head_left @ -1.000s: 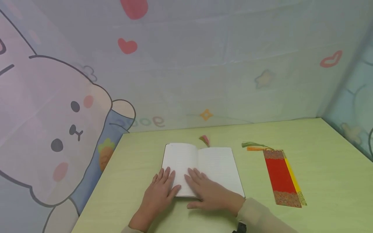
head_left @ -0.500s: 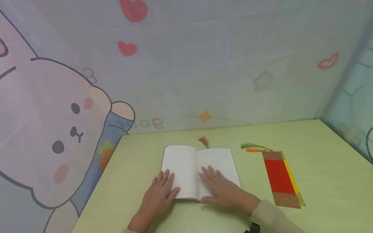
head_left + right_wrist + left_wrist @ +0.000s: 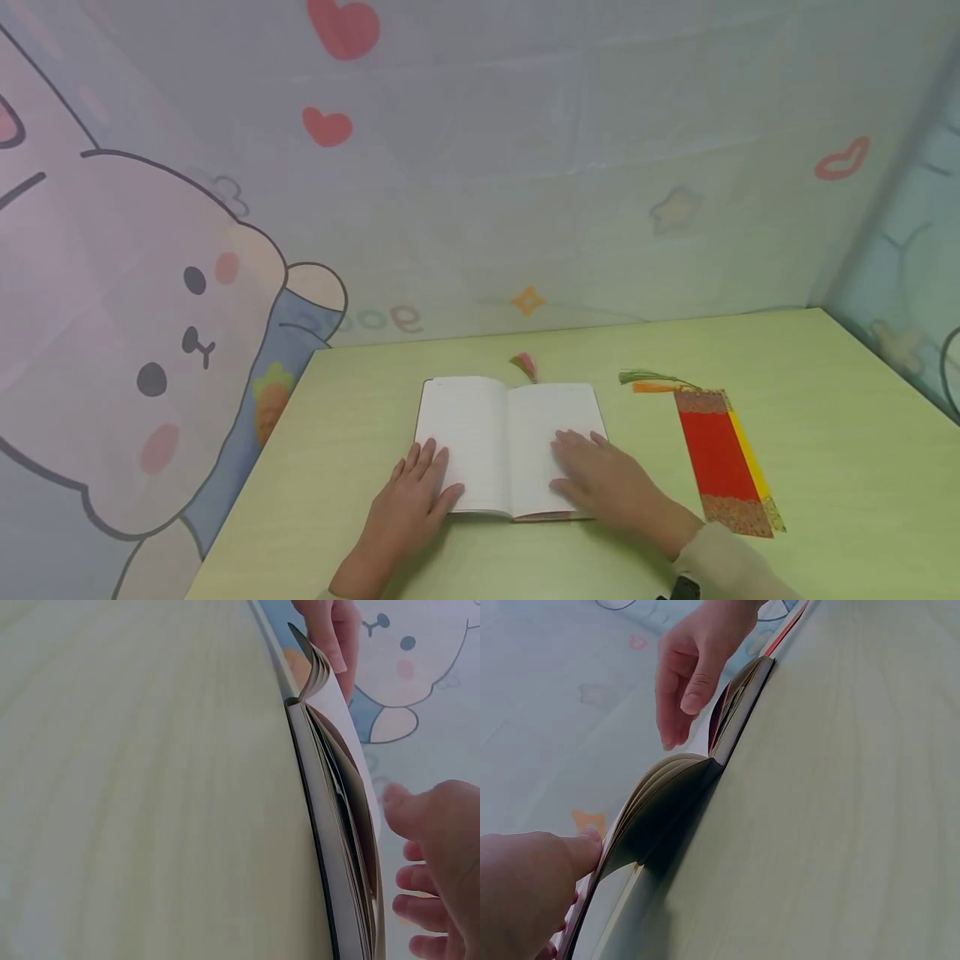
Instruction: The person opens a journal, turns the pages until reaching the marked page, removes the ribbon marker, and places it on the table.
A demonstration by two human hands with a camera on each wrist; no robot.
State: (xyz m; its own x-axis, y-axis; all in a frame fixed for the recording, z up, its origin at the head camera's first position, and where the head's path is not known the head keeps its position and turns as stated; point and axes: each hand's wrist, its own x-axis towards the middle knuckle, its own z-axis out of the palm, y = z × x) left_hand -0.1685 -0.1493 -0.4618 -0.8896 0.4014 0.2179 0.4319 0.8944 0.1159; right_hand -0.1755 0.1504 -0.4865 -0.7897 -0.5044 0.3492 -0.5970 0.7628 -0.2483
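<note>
An open notebook (image 3: 474, 425) lies on the table with blank-looking pages facing up. My left hand (image 3: 408, 504) rests on the outer lower part of its left page, fingers extended. Over the right page is my right hand (image 3: 611, 483), its fingers loosely bent and pinching nothing. The right wrist view shows that hand (image 3: 446, 862) beside the raised page edges (image 3: 356, 802); whether it touches them I cannot tell. A pink and green tassel (image 3: 527, 367) sticks out past the notebook's top edge. In the left wrist view, the left-hand leaves (image 3: 660, 791) arch up near the spine.
A red bookmark (image 3: 718, 458) overlaps a yellow bookmark (image 3: 750, 454) on the table's right side. Their green tassel (image 3: 647, 374) and orange tassel (image 3: 654, 387) point left. Behind the pale green table (image 3: 360, 392) hangs a printed cloth (image 3: 480, 192).
My right hand has swept rightward from around the notebook's middle fold to the outer part of the right page. My left hand has stayed in place on the left page.
</note>
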